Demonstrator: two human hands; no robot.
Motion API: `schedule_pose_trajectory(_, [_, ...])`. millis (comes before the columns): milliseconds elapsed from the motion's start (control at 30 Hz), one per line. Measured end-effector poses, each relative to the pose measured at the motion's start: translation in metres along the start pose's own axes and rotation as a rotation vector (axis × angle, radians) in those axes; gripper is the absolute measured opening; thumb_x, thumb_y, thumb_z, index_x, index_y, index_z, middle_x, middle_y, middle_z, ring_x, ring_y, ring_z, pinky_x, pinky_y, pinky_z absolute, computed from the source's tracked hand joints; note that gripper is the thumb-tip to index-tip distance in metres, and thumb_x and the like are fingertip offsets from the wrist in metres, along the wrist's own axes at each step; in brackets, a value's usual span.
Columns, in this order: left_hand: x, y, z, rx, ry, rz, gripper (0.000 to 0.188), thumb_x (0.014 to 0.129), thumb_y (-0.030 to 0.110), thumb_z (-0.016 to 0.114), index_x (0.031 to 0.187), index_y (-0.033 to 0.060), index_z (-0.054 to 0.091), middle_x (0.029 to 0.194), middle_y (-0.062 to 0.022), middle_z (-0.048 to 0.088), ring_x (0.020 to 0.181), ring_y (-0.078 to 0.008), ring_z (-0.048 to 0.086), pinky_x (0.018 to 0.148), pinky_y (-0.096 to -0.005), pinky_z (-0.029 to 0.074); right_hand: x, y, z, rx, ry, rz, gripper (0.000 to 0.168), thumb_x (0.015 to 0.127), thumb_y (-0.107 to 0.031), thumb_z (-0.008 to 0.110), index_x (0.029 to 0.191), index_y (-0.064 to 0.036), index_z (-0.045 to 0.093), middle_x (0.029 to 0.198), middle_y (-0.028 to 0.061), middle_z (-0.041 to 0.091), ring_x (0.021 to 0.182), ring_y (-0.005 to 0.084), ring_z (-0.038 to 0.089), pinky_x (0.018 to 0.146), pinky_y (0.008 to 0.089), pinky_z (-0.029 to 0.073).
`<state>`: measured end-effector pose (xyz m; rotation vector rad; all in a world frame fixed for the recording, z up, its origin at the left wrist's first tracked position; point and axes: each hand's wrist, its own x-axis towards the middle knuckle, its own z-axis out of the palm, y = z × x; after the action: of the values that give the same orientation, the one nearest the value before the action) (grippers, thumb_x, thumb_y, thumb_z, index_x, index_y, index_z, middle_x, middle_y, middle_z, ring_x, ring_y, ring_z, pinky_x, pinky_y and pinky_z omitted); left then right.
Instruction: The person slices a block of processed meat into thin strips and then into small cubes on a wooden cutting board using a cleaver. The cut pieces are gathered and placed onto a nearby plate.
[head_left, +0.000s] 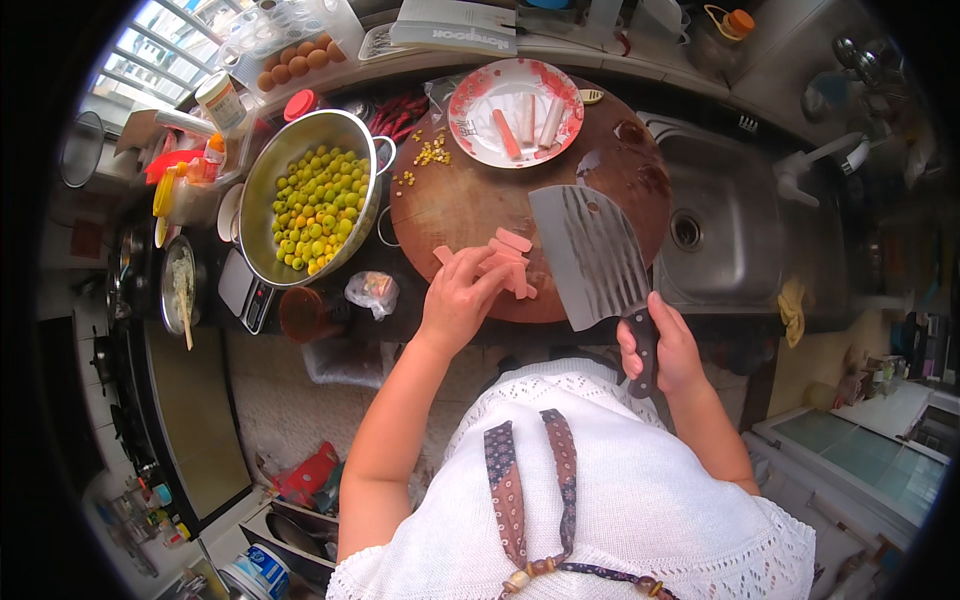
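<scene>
My right hand (671, 349) grips the black handle of a wide cleaver (589, 255). Its grey blade slants over the right side of the round wooden chopping board (480, 202), beside a small heap of pink ham sausage strips (514, 241). My left hand (459, 296) has its fingers and thumb around some of these strips near the board's front edge, hiding part of the heap. Farther back on the board, a red-rimmed plate (480, 142) holds a reddish stick (505, 133) and two paler wrapped sticks (540, 120).
Yellow corn kernels (433, 151) lie on the board's left. A steel colander (255, 247) of green-yellow fruits stands left, near a kitchen scale (244, 289) and a plastic-wrapped piece (373, 292). Right of the board is a steel sink (720, 270) with a faucet (806, 169).
</scene>
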<state>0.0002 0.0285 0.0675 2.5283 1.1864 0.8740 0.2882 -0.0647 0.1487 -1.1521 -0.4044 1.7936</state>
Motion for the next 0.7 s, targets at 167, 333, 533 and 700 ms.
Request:
schedule_pose_trajectory(167, [0.0, -0.011, 0.003, -0.02, -0.039, 0.034, 0.027, 0.079, 0.008, 0.078, 0.105, 0.0104, 0.07, 0.118, -0.0074, 0.065, 0.107, -0.03, 0.065, 0.087, -0.0429, 0.052, 0.002, 0.006, -0.009, -0.022, -0.062, -0.021, 0.05, 0.111, -0.046, 0.039, 0.092, -0.002, 0.052, 0.07, 0.0112, 0.058, 0.045, 0.0172, 0.054, 0.041, 0.0305, 0.047])
schedule_pose_trajectory(333, [0.0, -0.014, 0.003, -0.038, -0.065, 0.014, 0.029, 0.078, 0.009, 0.079, 0.106, 0.0089, 0.069, 0.114, -0.0076, 0.066, 0.106, -0.0308, 0.065, 0.089, -0.0432, 0.051, 0.0, 0.006, -0.008, 0.001, -0.038, -0.014, 0.047, 0.112, -0.044, 0.038, 0.094, -0.003, 0.052, 0.071, 0.0111, 0.058, 0.045, 0.0166, 0.054, 0.041, 0.0301, 0.046])
schedule_pose_trajectory(533, [-0.006, -0.016, 0.003, -0.017, -0.092, -0.039, 0.036, 0.078, 0.011, 0.08, 0.111, 0.0073, 0.066, 0.115, -0.009, 0.066, 0.106, -0.0331, 0.064, 0.09, -0.044, 0.051, -0.001, 0.004, -0.018, -0.123, -0.035, -0.056, 0.037, 0.11, -0.036, 0.045, 0.098, -0.003, 0.055, 0.074, 0.01, 0.06, 0.051, 0.0167, 0.058, 0.049, 0.0301, 0.051])
schedule_pose_trajectory(700, [-0.009, -0.014, 0.003, 0.026, -0.087, -0.063, 0.037, 0.077, 0.012, 0.08, 0.11, 0.0076, 0.065, 0.112, -0.0084, 0.065, 0.104, -0.0313, 0.063, 0.088, -0.0425, 0.051, 0.011, -0.002, -0.019, -1.502, 0.181, -0.891, 0.037, 0.097, -0.022, 0.064, 0.129, -0.003, 0.06, 0.089, 0.0113, 0.063, 0.075, 0.0262, 0.065, 0.068, 0.0374, 0.054])
